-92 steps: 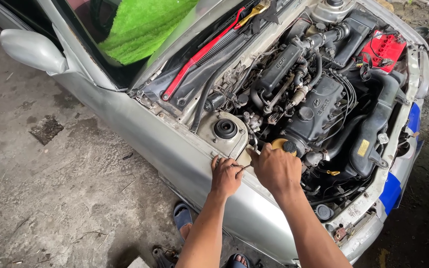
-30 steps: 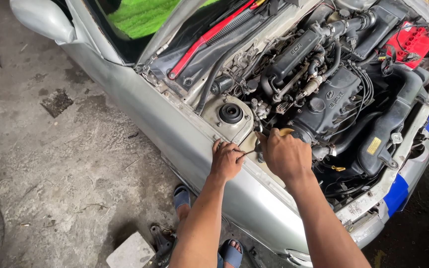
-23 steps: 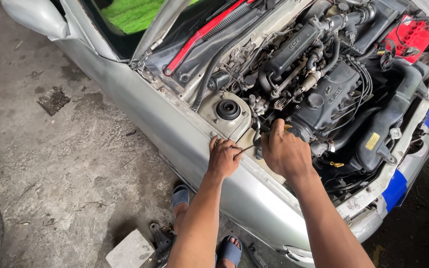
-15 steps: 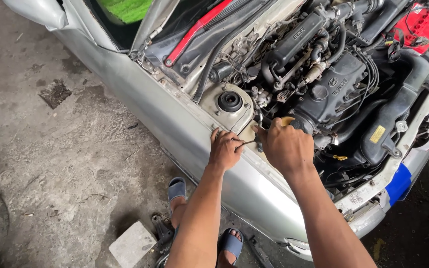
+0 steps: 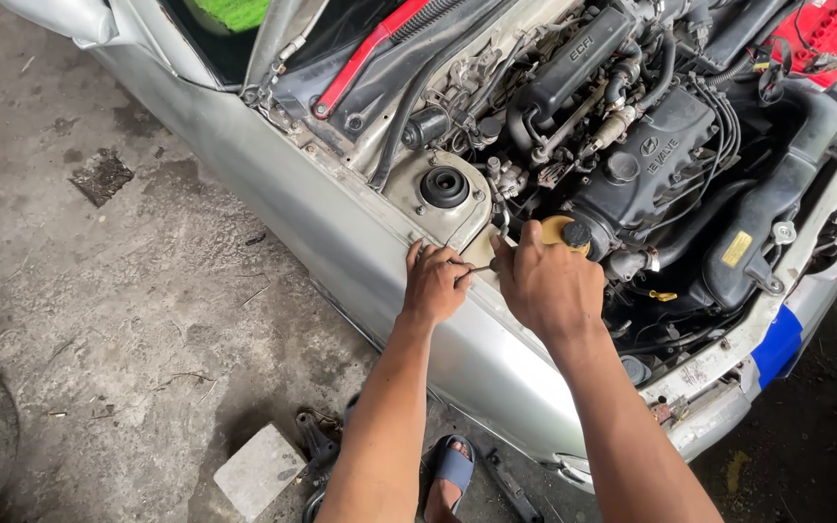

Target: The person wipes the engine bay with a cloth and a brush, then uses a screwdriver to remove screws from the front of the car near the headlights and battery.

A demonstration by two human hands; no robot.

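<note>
Both hands [image 5: 435,284] [image 5: 551,288] pinch maybe a thin tool [image 5: 474,270] beside yellowish reservoir [image 5: 556,230], contents unseen

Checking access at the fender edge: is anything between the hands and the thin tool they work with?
Nothing visible. The left hand and right hand both already touch the thin tool at the fender edge. The yellow cap sits just behind the right hand.
</note>
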